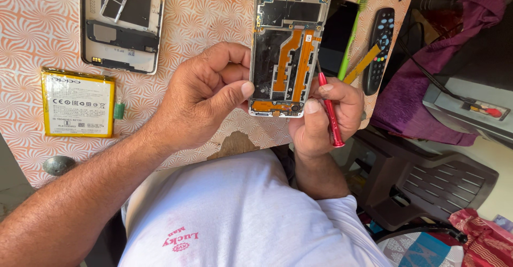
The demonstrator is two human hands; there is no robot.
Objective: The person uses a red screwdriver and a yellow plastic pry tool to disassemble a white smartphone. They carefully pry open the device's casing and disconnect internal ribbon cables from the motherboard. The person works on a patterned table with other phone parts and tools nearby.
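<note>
- Head view: the left hand [200, 99] holds an opened phone [287, 48] upright above the near edge of the desk [214, 16], thumb pressed on its lower left edge; this grip is narrow, pinching the frame.
- The right hand [320, 115] supports the phone's lower right corner and clasps a red screwdriver [330, 112] between thumb and fingers.
- The phone's long axis runs away from the person; the screwdriver lies nearly parallel, touching its right edge, tip pointing up toward the orange flex strips.
- The right hand is nearer the tool's working end.
- A yellow battery [78, 103] lies near the desk's left edge, a back cover [122, 24] toward the far left, a remote [379, 48] at the right edge.
</note>
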